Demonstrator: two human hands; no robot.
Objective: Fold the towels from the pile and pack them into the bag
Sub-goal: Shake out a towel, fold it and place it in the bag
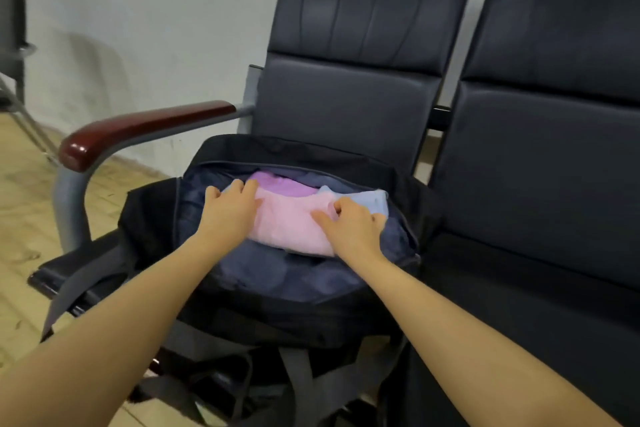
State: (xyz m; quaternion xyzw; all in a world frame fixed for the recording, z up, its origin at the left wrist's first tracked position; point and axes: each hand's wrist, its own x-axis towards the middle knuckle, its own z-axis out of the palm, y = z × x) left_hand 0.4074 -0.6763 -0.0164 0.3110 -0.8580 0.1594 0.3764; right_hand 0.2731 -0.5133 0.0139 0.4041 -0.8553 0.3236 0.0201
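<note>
Looked this one over pretty carefully and honestly there's nothing to read anywhere. No brand tag, logo, number or sign that I can make out.
</note>
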